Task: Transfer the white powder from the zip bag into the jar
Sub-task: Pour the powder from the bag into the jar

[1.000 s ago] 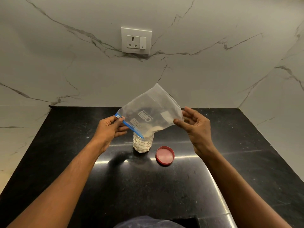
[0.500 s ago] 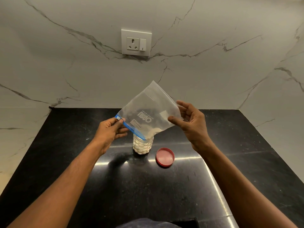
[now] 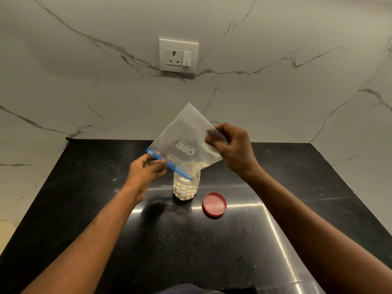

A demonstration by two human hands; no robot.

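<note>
A clear zip bag (image 3: 186,143) hangs upended, its blue zip mouth tipped into an open, dimpled jar (image 3: 186,188) that already looks nearly full of white powder (image 3: 184,190) — only a small clump remains near the bag's mouth. The left hand (image 3: 146,172) pinches the zip edge; the right hand (image 3: 232,148) pinches a raised corner. On the black worktop (image 3: 84,187) just beside the jar lies a red lid (image 3: 214,204) — capping seems to come next.

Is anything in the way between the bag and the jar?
Nothing visible is. The red lid lies off on the counter beside the jar, and the zip bag has its blue zip corner right at the jar's open mouth.
</note>
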